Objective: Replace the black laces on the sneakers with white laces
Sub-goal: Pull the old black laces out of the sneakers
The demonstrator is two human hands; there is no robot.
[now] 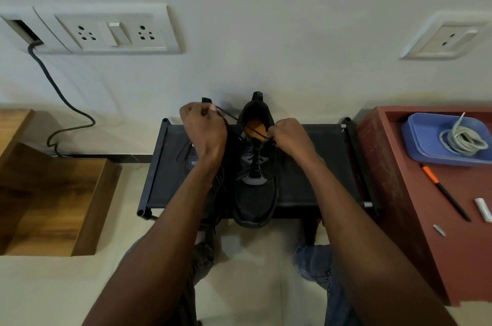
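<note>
Black laces (pixel 256 134) are seen threaded through the upper eyelets of a black mesh sneaker with an orange insole (pixel 255 166), which is stood upright on a low black fabric-topped rack with a tubular frame (pixel 311 166), heel toward the wall and toe toward the person. A second black sneaker (pixel 215 182) is placed just beside it on the left, largely hidden under the left forearm; a loose loop of lace is visible beside it.

The left hand (pixel 203 130) is raised above the heel end of the second sneaker, fingers curled and pinched on a black lace strand that is drawn taut across to the first sneaker's opening. The right hand (pixel 288 136) is held at the right side of the first sneaker's collar, fingers curled tight on the lace at the top eyelets; the exact fingertip contact cannot be made out.

White laces in a loose coil (pixel 462 140) are noted in a shallow blue plastic tray (pixel 415 139) on a reddish-brown cabinet top (pixel 399 206) to the right of the rack, well apart from both hands. On the same top are recorded a black pen with an orange grip (pixel 443 191), a small white oblong item (pixel 483 209) and a small silver piece (pixel 439 229). A wooden stepped unit (pixel 53 192) is seen at left. White wall sockets (pixel 106 31) and a dark cable (pixel 61 96) are recorded on the wall behind.
</note>
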